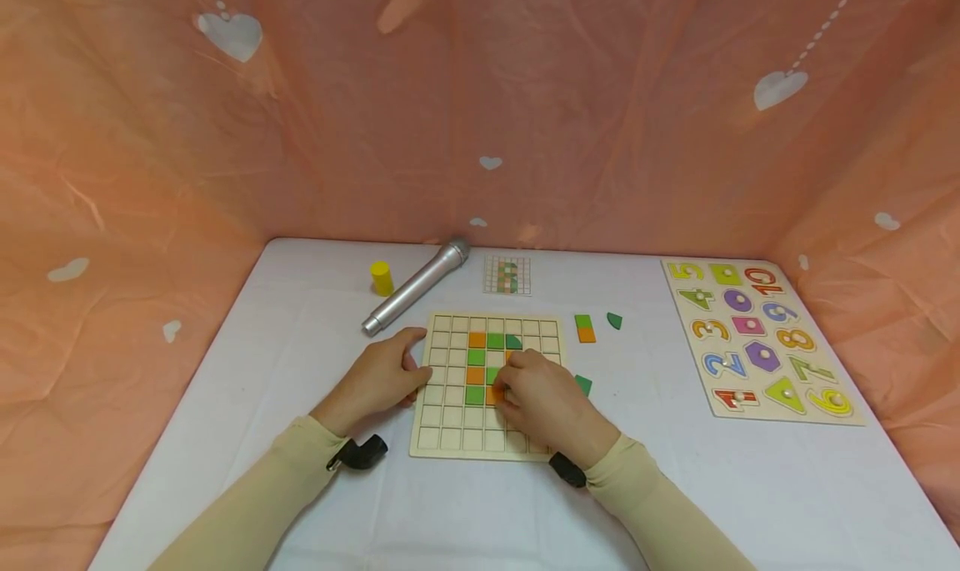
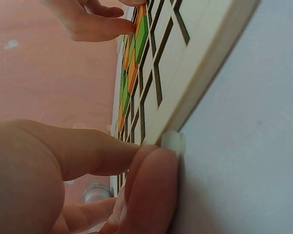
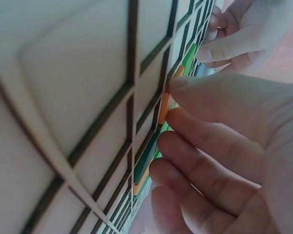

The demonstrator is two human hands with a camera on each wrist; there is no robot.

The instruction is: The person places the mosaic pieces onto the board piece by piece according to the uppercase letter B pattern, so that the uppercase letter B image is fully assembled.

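Note:
A wooden grid board (image 1: 442,417) lies on the white table, with orange and green square tiles and a dark green curved piece (image 1: 513,342) in its cells. My left hand (image 1: 381,377) grips the board's left edge; in the left wrist view the fingers of this hand (image 2: 83,165) are bent at the rim (image 2: 200,63). Over the board's middle, my right hand (image 1: 551,398) pinches an orange tile (image 1: 491,395) at its cell. The right wrist view has the thumb and index finger of that hand (image 3: 224,141) on the orange tile (image 3: 164,106), near a dark green piece (image 3: 144,160).
Behind the board stand a small pattern card (image 1: 507,276), a silver microphone (image 1: 416,288) and a yellow cylinder (image 1: 382,278). Right of it lie green and orange tiles (image 1: 585,328), a dark green piece (image 1: 615,321) and another (image 1: 583,384). A number puzzle (image 1: 761,342) lies far right.

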